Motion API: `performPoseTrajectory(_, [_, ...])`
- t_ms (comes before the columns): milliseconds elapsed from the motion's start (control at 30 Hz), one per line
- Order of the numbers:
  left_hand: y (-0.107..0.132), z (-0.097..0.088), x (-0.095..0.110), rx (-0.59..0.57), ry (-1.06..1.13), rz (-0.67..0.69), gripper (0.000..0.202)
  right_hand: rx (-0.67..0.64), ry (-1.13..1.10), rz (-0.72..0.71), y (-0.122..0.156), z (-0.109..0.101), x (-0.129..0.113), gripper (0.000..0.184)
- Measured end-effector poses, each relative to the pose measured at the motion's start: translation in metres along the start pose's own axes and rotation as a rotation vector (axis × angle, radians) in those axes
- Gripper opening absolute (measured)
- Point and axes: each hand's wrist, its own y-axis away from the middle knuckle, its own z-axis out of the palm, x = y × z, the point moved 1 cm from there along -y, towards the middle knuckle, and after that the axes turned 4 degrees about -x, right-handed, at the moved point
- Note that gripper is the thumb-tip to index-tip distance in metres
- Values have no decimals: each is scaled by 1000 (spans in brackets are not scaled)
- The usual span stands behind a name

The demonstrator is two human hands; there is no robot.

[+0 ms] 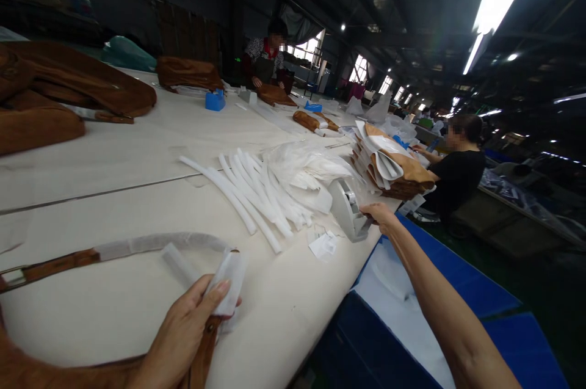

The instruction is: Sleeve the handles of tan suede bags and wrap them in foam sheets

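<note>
My left hand [192,316] is closed around the white wrapping [227,282] on the end of a brown strap [211,331], thumb on top. The strap belongs to a brown bag [59,370] at the lower left. Its other, curved length [160,243] lies on the table, partly covered in translucent white wrap. My right hand [379,216] reaches to the near right end of a grey tape dispenser [348,215], with fingers pinched together there. Any tape between those fingers is too small to make out. White foam tubes [256,190] lie beside the dispenser.
Clear plastic bags [297,169] and a small label sheet [323,245] lie near the dispenser. Stacked brown bags [389,163] stand beyond it. A blue box [389,316] sits below the table's right edge. Two co-workers [270,59] work farther off. More brown bags [68,87] lie left.
</note>
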Motion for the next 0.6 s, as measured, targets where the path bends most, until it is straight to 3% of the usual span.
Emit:
performPoseTrajectory(167, [1, -3, 0, -8, -14, -9, 53, 45, -104, -107, 19, -21, -2, 23])
performPoseTrajectory(333, [4, -3, 6, -44, -4, -54, 52, 57, -139, -160, 51, -43, 22, 35])
performPoseTrajectory(467, [6, -4, 5, -24, 5, -108, 53, 56, -38, -137, 55, -34, 48, 34])
performPoseTrajectory(600, [7, -4, 8, -23, 14, -83, 51, 171, 125, -185, 44, -19, 59, 25])
